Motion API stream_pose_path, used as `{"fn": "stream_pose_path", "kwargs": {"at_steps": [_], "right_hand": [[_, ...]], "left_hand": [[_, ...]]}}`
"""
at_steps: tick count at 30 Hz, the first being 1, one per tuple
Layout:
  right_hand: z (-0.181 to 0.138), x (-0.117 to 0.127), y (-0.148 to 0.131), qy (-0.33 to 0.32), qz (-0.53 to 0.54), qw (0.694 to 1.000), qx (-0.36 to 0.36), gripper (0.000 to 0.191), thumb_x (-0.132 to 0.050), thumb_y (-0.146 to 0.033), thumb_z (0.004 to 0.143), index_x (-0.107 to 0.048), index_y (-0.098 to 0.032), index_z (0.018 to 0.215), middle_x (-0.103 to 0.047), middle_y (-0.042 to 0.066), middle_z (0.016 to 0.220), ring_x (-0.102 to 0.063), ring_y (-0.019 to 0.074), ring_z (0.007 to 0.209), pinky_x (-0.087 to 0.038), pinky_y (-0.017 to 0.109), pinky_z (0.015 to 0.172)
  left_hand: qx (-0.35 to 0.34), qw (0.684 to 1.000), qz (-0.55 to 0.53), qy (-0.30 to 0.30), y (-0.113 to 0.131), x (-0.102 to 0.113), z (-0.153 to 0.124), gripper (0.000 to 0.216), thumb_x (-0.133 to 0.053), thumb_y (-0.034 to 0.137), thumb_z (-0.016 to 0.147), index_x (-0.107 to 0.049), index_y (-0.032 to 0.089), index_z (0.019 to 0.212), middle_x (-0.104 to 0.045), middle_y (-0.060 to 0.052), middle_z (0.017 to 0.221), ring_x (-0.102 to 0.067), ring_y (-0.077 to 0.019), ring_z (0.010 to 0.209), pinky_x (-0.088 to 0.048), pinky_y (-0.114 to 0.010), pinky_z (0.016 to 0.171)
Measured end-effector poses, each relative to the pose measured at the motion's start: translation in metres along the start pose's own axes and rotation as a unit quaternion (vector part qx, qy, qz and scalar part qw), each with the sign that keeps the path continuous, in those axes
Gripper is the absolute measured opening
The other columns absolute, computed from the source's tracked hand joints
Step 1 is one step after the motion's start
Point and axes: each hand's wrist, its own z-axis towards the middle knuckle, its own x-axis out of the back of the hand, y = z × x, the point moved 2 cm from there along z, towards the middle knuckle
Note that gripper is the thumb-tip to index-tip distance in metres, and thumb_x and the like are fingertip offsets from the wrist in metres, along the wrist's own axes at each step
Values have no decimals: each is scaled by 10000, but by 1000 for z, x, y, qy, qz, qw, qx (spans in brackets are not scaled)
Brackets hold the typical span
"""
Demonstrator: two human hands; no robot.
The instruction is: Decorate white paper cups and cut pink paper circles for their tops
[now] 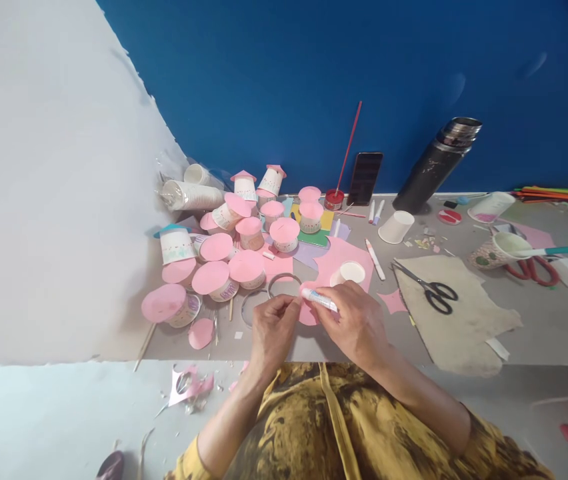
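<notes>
My right hand [359, 323] is closed around a slim white tube with bluish print [320, 299], whose rounded end points left. The tube lies over a pink paper circle [309, 315] close to the table's front edge. With fingertips pinched at that circle's left edge, my left hand [277, 327] meets the tube's end. Just beyond my hands are a grey ring [284, 285] and a white paper cup [351, 272] on pink paper [341, 253]. My fingers partly cover the circle.
Several paper cups topped with pink discs [217, 277] crowd the left. Black scissors [437, 293] rest on a beige cloth [464, 333] at right. Behind stand a dark flask [434, 167], a phone [365, 178] and a red tin with a stick [334, 199]. Paper scraps [191, 385] lie below.
</notes>
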Motion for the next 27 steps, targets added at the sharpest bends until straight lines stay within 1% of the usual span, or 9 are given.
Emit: {"fn": "stream_pose_path", "kwargs": {"at_steps": [3, 6, 10, 13, 16, 20, 22, 24, 27], "right_hand": [[0, 0, 2, 5, 20, 1000, -23, 98, -726, -231, 975, -740, -243, 1070, -803, 32, 843, -703, 220, 790, -512, 334, 697], [-2, 1, 3, 8, 40, 999, -5, 108, -705, -210, 988, -720, -239, 1090, -810, 30, 882, -692, 219, 798, -523, 341, 730], [-3, 3, 3, -31, 94, 995, 32, 182, -690, -177, 997, -695, -249, 1165, -815, 36, 1001, -709, 219, 883, -535, 368, 830], [-4, 4, 2, -51, 133, 988, 50, 209, -677, -161, 1004, -682, -257, 1189, -806, 36, 1017, -723, 214, 896, -536, 382, 840], [-4, 4, 1, -54, 152, 985, 52, 226, -647, -145, 1017, -674, -268, 1204, -805, 35, 1021, -727, 212, 915, -540, 385, 857], [-5, 3, 1, -55, 132, 989, 43, 186, -663, -193, 1014, -703, -260, 1184, -808, 42, 991, -716, 225, 919, -555, 387, 869], [-6, 2, 1, -51, 118, 991, 37, 159, -659, -222, 1019, -719, -256, 1162, -809, 49, 971, -718, 232, 916, -562, 384, 865], [-7, 1, -1, -51, 110, 992, 21, 148, -641, -233, 1024, -726, -250, 1145, -810, 58, 959, -727, 235, 915, -570, 376, 852], [-10, -1, -6, -57, 113, 992, -19, 143, -623, -232, 1023, -732, -244, 1113, -816, 64, 964, -744, 224, 888, -582, 346, 805]], "left_hand": [[43, 998, -44, -10, -5, -2, -2, 257, -702, 376, 814, -713, 193, 634, -619, 21, 547, -531, -128, 549, -446, -252, 587], [108, 976, -184, -45, -9, -5, -2, 198, -777, 379, 755, -702, 199, 787, -664, 31, 619, -607, -149, 574, -533, -277, 612], [146, 927, -334, -85, -11, -10, 1, 434, -824, 524, 764, -738, 182, 1017, -768, -32, 864, -690, -180, 714, -579, -286, 631], [169, 900, -388, -104, -13, -12, 4, 572, -806, 655, 775, -786, 127, 995, -791, -91, 936, -717, -198, 848, -583, -270, 742], [189, 876, -418, -147, -14, -14, 5, 615, -761, 684, 822, -807, 113, 1046, -803, -122, 1008, -730, -227, 943, -573, -274, 812], [201, 848, -450, -195, -13, -19, 1, 660, -685, 709, 878, -792, 125, 1168, -789, -168, 1195, -694, -328, 1217, -553, -361, 985], [183, 852, -451, -194, -14, -23, -2, 700, -685, 753, 849, -791, 145, 1181, -780, -170, 1245, -656, -352, 1298, -532, -398, 1050], [151, 869, -441, -169, -17, -27, -5, 734, -661, 806, 825, -797, 174, 1173, -760, -160, 1310, -635, -352, 1336, -525, -413, 1079], [112, 897, -409, -125, -22, -32, -8, 774, -535, 848, 871, -783, 204, 1221, -709, -148, 1412, -608, -325, 1378, -510, -413, 1116]]}}
